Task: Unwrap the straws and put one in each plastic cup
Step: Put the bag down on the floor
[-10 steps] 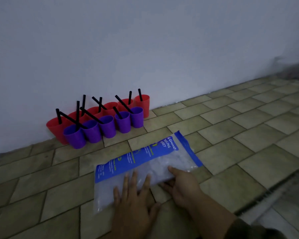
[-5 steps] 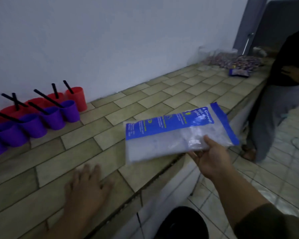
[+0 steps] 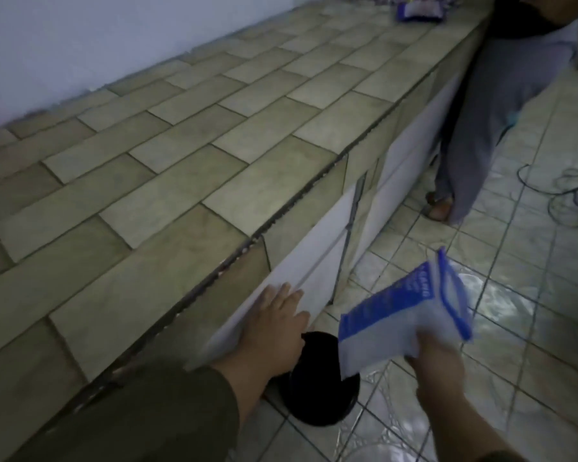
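The right hand [image 3: 436,363] pinches the blue-and-clear plastic wrapper bag [image 3: 404,315] above the black bin [image 3: 317,385] on the floor, the left hand [image 3: 277,325] spread flat and empty against the white cabinet door [image 3: 311,278], and a loose release could drop the light bag beside the bin.

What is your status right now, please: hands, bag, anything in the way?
Left hand flat on cabinet door, open. Right hand gripping bag above black bin. Nothing in the way.
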